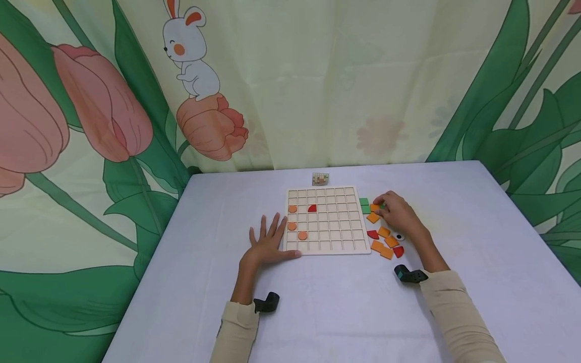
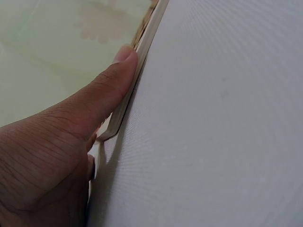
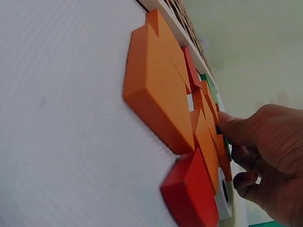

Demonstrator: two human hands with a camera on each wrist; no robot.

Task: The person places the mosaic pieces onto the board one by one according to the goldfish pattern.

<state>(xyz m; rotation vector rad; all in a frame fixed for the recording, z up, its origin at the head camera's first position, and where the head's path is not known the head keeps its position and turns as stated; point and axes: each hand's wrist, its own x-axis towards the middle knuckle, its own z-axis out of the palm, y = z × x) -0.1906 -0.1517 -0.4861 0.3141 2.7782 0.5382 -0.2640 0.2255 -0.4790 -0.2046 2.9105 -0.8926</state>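
Observation:
A pale wooden grid board [image 1: 338,222] lies on the white-covered table. Three orange discs [image 1: 302,235] and a red rounded piece [image 1: 312,208] sit in its squares. My left hand [image 1: 268,247] is spread at the board's near left corner, thumb [image 2: 124,71] along the near edge. To the right of the board, my right hand [image 1: 396,212] pinches an orange block [image 1: 374,207] between thumb and fingers. Just below are several more orange blocks [image 1: 384,232] and red rounded pieces [image 1: 398,251]. In the right wrist view, the fingertips are partly hidden behind the blocks.
Green squares [image 1: 364,201] lie against the board's right edge. A white piece with a black dot [image 1: 399,237] is among the loose blocks. Behind the board stands a small patterned card [image 1: 320,179]. A printed curtain [image 1: 308,101] hangs beyond the table's far edge.

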